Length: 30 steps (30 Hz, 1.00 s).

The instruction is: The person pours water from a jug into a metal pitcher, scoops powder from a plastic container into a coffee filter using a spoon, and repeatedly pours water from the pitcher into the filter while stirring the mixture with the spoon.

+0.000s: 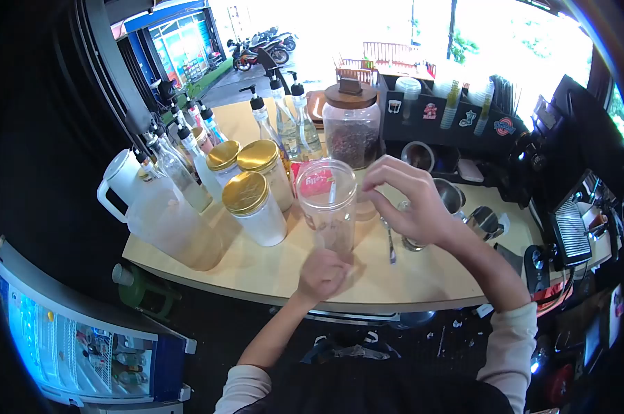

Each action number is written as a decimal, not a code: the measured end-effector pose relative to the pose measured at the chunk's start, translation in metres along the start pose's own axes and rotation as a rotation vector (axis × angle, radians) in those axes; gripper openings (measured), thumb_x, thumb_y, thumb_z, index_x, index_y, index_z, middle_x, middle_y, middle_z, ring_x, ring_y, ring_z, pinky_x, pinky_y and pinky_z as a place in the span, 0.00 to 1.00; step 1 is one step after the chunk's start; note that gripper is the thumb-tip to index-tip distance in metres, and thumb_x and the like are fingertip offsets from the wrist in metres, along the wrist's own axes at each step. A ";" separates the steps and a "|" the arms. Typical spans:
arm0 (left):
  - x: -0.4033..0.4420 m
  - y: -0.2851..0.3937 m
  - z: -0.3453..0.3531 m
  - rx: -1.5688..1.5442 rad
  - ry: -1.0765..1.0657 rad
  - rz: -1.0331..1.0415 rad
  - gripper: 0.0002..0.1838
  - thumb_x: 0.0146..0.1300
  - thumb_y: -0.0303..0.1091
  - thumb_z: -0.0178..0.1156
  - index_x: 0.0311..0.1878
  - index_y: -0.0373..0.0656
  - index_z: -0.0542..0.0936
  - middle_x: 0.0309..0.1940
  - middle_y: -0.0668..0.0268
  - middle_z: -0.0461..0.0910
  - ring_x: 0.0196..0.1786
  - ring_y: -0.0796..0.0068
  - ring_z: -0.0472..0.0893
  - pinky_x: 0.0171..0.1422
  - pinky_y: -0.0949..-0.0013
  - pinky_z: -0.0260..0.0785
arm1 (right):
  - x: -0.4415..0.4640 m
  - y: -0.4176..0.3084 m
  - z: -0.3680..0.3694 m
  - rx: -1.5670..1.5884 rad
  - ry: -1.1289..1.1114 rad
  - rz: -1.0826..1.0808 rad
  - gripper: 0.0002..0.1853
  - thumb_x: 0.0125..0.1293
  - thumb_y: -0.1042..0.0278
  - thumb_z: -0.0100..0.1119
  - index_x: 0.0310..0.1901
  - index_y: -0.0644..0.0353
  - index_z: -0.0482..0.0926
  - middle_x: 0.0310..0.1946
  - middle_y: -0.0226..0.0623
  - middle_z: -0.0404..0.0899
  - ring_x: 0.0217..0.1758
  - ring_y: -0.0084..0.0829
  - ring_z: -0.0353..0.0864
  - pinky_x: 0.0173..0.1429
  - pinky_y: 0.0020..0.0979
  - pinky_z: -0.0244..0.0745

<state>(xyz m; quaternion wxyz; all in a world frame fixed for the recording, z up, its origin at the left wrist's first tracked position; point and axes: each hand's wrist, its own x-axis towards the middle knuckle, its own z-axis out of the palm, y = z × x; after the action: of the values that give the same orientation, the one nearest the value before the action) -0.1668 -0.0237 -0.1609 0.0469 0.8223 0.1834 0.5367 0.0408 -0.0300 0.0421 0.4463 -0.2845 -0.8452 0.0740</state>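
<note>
A tall clear cup (336,224) with faint print on its side stands near the front of the counter. My left hand (324,274) is closed at the cup's base, its fingers partly hidden. My right hand (415,203) is raised just right of the cup's rim, fingers curved and thumb apart, with nothing visible in it. Behind the cup lies a red packet (314,178). Beneath my right hand, a metal spoon (391,245) rests on the counter beside a small glass (413,244), mostly covered by the hand.
Gold-lidded jars (255,207) stand left of the cup, near a large plastic pitcher (170,221). Several pump bottles (284,117) and a wooden-lidded jar (351,127) are behind. Metal jugs (483,221) sit at right, below a black cup holder (457,124). The counter's front edge (257,293) curves before me.
</note>
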 end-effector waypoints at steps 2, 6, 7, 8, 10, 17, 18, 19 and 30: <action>0.010 0.002 -0.009 0.048 0.143 -0.264 0.32 0.43 0.37 0.74 0.50 0.37 0.70 0.44 0.57 0.74 0.45 0.59 0.77 0.48 0.60 0.70 | 0.015 0.008 0.020 0.004 -0.032 0.017 0.07 0.54 0.81 0.57 0.36 0.67 0.75 0.33 0.43 0.76 0.36 0.38 0.79 0.43 0.33 0.74; 0.025 -0.009 -0.005 0.102 0.195 -0.540 0.50 0.35 0.46 0.79 0.59 0.36 0.60 0.47 0.51 0.75 0.51 0.54 0.76 0.55 0.55 0.69 | 0.033 0.017 0.049 -0.018 -0.180 0.114 0.06 0.56 0.79 0.56 0.36 0.68 0.78 0.30 0.43 0.79 0.34 0.36 0.81 0.43 0.31 0.75; 0.024 -0.015 -0.002 0.102 0.207 -0.543 0.50 0.35 0.46 0.79 0.59 0.36 0.60 0.47 0.51 0.75 0.51 0.54 0.76 0.55 0.55 0.69 | 0.037 0.017 0.052 -0.035 -0.237 0.163 0.06 0.56 0.78 0.55 0.36 0.69 0.78 0.29 0.44 0.80 0.33 0.36 0.82 0.42 0.31 0.75; 0.021 -0.022 0.002 -0.072 0.097 -0.643 0.51 0.34 0.46 0.79 0.59 0.36 0.60 0.48 0.50 0.74 0.52 0.53 0.76 0.57 0.56 0.69 | 0.042 0.017 0.053 -0.060 -0.278 0.206 0.07 0.57 0.77 0.55 0.36 0.70 0.79 0.28 0.44 0.81 0.31 0.31 0.82 0.42 0.29 0.75; 0.028 -0.027 -0.003 -0.272 -0.068 -0.761 0.51 0.32 0.45 0.79 0.58 0.34 0.61 0.51 0.48 0.74 0.54 0.53 0.76 0.59 0.58 0.69 | 0.052 0.008 0.050 -0.077 -0.382 0.287 0.07 0.57 0.76 0.55 0.35 0.70 0.79 0.27 0.44 0.81 0.30 0.29 0.81 0.41 0.28 0.75; 0.041 -0.058 -0.041 -0.252 -0.121 -0.457 0.47 0.31 0.38 0.76 0.59 0.40 0.65 0.57 0.51 0.70 0.60 0.54 0.71 0.64 0.55 0.63 | 0.052 0.003 0.047 -0.146 -0.614 0.338 0.11 0.53 0.71 0.60 0.35 0.68 0.81 0.24 0.44 0.78 0.30 0.26 0.78 0.39 0.30 0.73; 0.040 -0.063 -0.043 -0.281 -0.138 -0.431 0.48 0.31 0.38 0.75 0.61 0.41 0.64 0.58 0.52 0.68 0.62 0.54 0.69 0.66 0.55 0.62 | 0.050 0.003 0.053 -0.168 -0.655 0.298 0.11 0.53 0.71 0.59 0.36 0.68 0.81 0.25 0.45 0.79 0.30 0.30 0.79 0.39 0.31 0.73; 0.041 -0.068 -0.044 -0.311 -0.156 -0.404 0.50 0.31 0.37 0.75 0.63 0.42 0.63 0.59 0.52 0.67 0.63 0.54 0.67 0.67 0.55 0.60 | 0.050 0.002 0.057 -0.190 -0.696 0.257 0.10 0.53 0.71 0.58 0.36 0.67 0.81 0.27 0.45 0.79 0.31 0.33 0.79 0.40 0.33 0.73; 0.024 -0.071 -0.032 -0.395 -0.214 -0.459 0.50 0.33 0.36 0.74 0.64 0.43 0.59 0.58 0.54 0.66 0.62 0.52 0.67 0.67 0.54 0.60 | 0.002 0.053 0.102 -0.782 -1.186 -0.119 0.22 0.61 0.68 0.57 0.58 0.58 0.71 0.55 0.39 0.73 0.59 0.34 0.71 0.67 0.33 0.64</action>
<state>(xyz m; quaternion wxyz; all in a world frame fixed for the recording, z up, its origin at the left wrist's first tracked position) -0.2049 0.0474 -0.1459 0.3446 0.7863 0.2502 0.4478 -0.0190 0.0286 -0.0365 -0.2200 -0.2891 -0.9243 -0.1167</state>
